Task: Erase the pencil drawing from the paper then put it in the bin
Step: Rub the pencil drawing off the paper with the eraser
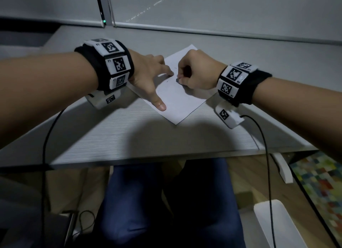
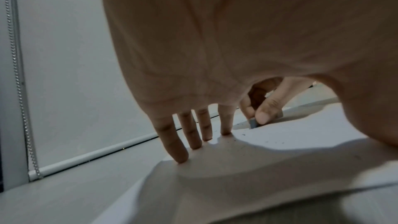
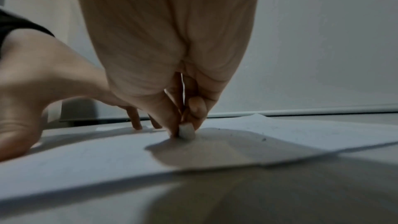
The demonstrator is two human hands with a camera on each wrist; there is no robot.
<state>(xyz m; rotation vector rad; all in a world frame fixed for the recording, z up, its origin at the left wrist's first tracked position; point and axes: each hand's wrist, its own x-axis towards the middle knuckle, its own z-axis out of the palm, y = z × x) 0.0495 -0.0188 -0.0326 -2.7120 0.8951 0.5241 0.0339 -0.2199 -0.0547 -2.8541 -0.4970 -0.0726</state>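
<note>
On the grey wood-grain desk point(image 1: 114, 136): rubbing out pencil marks.
Right hand point(image 1: 199, 71) pinches a small whitish eraser block point(image 3: 186, 131) against the white paper sheet point(image 1: 181, 101); left hand point(image 1: 148, 75), fingers spread straight, pins it. Short light strokes toward the free edge should avoid creasing.

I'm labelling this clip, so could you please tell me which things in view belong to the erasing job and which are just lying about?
Part of the job:
- paper, flat on the desk, held down by the left hand
- eraser, pinched by the right hand, pressed on the paper
- white bin on the floor, probably

Just lying about:
- desk
- colourful mat
- blind chain
</note>
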